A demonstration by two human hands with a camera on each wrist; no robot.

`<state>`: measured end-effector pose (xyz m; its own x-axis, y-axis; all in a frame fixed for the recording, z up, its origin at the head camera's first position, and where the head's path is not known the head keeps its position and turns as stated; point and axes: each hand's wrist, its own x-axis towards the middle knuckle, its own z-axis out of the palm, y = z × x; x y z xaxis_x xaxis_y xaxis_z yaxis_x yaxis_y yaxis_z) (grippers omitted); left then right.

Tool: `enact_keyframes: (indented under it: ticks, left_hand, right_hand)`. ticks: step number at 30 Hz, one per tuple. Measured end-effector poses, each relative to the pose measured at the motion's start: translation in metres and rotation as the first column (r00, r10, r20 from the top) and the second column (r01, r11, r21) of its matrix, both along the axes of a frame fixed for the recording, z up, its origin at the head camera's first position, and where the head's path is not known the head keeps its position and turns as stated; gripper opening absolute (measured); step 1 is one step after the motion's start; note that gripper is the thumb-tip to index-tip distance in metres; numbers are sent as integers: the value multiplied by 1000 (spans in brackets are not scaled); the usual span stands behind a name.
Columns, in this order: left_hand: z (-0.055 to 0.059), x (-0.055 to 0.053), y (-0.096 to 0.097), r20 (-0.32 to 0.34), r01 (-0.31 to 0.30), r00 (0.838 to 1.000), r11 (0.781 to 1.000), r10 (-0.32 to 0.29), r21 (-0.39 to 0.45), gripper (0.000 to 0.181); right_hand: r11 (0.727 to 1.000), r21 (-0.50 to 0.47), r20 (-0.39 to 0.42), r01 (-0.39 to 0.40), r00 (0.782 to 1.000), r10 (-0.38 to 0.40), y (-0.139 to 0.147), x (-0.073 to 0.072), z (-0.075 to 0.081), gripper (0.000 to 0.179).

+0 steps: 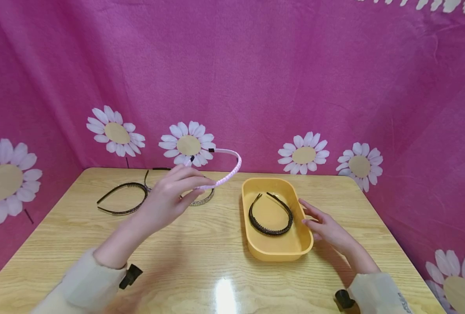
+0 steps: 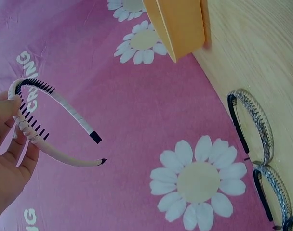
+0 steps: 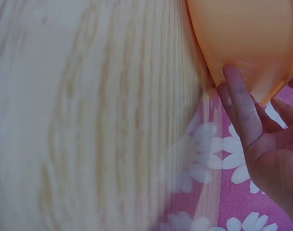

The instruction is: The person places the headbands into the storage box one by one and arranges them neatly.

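Observation:
My left hand (image 1: 173, 192) is raised over the left half of the table, pinching a pale pink headband (image 1: 232, 173) between thumb and fingers. In the left wrist view this headband (image 2: 69, 156) shows black comb teeth inside its curve and black tips. A yellow plastic bin (image 1: 279, 257) stands right of centre, with a dark toothed headband (image 1: 270, 232) lying in it. Against the bin's right side, my right hand (image 1: 330, 231) rests with its fingers fairly straight. The right wrist view shows its fingers (image 3: 240, 91) touching the bin's outer wall (image 3: 247, 38).
Left on the table lies a black headband (image 1: 122, 212). A glittery headband (image 1: 205, 200) lies partly hidden behind my left hand, and another dark one (image 1: 146, 176) is behind it near the back edge. A pink curtain (image 1: 248, 87) with daisies encloses the table (image 1: 212, 266).

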<state>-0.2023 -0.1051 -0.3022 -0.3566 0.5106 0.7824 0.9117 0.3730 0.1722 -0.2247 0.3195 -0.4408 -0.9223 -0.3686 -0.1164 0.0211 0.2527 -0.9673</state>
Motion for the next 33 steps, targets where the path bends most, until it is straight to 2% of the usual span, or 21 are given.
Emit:
enact_keyframes:
  ticks: [13, 21, 33]
  left_hand:
    - [-7, -13, 28, 74, 33, 997, 999, -31, -26, 29]
    - [-17, -20, 48, 103, 18, 995, 996, -9, -92, 26]
    - [-35, -30, 74, 117, 16, 993, 993, -3, -113, 19]
  right_hand:
    - [1000, 7, 6, -1, 1000, 1, -1, 1, 3, 66]
    - [1000, 3, 10, 8, 1000, -8, -2, 1, 2, 66]
    - [1000, 3, 20, 12, 1000, -12, -3, 2, 3, 66]
